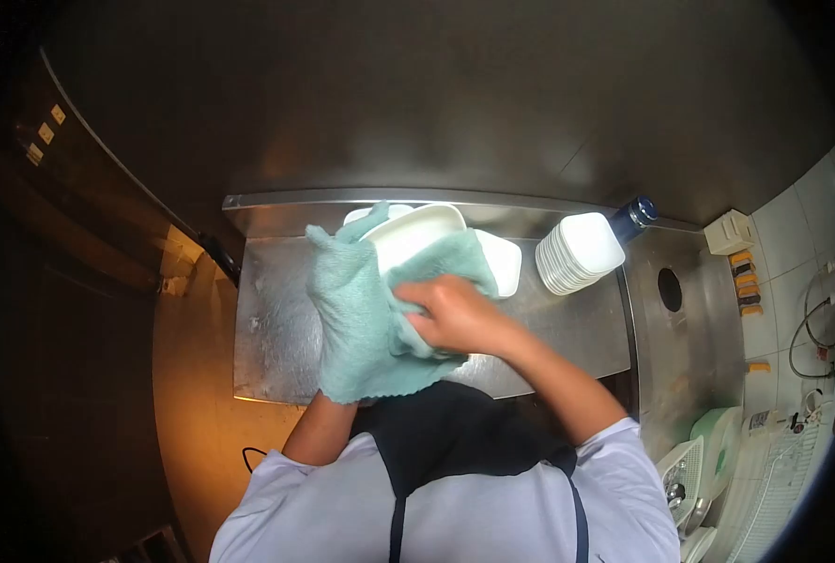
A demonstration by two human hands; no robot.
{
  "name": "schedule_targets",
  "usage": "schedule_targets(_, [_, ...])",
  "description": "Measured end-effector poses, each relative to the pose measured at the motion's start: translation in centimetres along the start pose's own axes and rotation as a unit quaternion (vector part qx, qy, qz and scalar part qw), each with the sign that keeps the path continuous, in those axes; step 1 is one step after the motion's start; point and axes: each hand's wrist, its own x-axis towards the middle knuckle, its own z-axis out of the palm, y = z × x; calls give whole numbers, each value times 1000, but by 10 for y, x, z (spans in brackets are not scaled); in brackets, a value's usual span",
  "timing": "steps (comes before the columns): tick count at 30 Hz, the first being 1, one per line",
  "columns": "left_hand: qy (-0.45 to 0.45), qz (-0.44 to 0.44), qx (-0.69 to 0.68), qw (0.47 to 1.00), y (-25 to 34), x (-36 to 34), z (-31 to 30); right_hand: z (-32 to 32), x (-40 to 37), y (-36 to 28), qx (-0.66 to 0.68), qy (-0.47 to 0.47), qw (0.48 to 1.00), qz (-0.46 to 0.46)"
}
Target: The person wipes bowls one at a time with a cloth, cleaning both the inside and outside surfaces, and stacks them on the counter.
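A green-blue cloth (356, 319) is draped over my left hand, and only the left forearm (321, 429) shows below its hem. Through the cloth, my left hand grips a white dish (417, 236), which is raised and tilted in front of me. My right hand (459, 317) is closed on a bunched part of the same cloth, pressed against the dish; its fingertips are partly hidden in the folds. Behind the cloth, another white dish (504, 263) sits on the steel counter (281, 319).
A stack of white square dishes (582, 251) leans on the right of the counter, beside a dark blue bottle-like object (634, 218). Further right are a steel surface with a round dark hole (670, 289) and a white rack (682, 479). A raised metal edge (474, 197) runs along the back.
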Motion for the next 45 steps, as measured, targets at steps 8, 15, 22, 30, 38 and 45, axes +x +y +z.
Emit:
schedule_targets(8, [27, 5, -19, 999, 18, 6, -24, -63, -39, 27, 79, 391, 908, 130])
schedule_targets(15, [-11, -22, 1, 1000, 2, 4, -8, 19, -30, -13, 102, 357, 917, -144])
schedule_targets(22, [-15, -48, 3, 999, -22, -2, -1, 37, 14, 14, 325, 223, 919, -2])
schedule_targets(30, [47, 7, -10, 999, 12, 20, -33, 46, -30, -51, 201, 240, 950, -12])
schedule_targets(38, [63, -2, 22, 998, -17, 6, -16, 38, 41, -22, 339, 326, 883, 8])
schedule_targets(45, [68, 258, 385, 884, 26, 61, -42, 119, -11, 16, 442, 75, 886, 119])
